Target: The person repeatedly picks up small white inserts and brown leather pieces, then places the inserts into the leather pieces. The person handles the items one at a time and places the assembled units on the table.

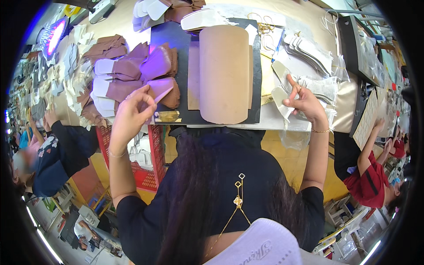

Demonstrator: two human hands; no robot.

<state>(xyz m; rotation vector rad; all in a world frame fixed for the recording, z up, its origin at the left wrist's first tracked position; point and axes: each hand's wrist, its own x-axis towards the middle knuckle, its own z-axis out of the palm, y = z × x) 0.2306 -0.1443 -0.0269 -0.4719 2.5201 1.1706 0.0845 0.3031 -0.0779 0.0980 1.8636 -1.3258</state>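
My left hand (134, 110) is closed in a pinch on a pale pointed piece (164, 94), at the near edge of stacked brown leather-like pieces (161, 64) with white ends. On the right, my right hand (304, 104) has its index finger stretched out and its thumb apart from it. The thumb tip lies against a white curved piece (279, 95); whether it presses on it I cannot tell. Between my hands a tan, rounded-looking pad (224, 73) lies over flatter tan sheets (193, 79) on a black board (176, 42).
Curved white pieces (307, 55) are fanned out at the right, near a blue pen (279, 44). A dark box-like frame (360, 48) bounds that side. Below the left table edge stands a red crate (154, 145) with white pieces. Co-workers (369, 172) sit on both sides.
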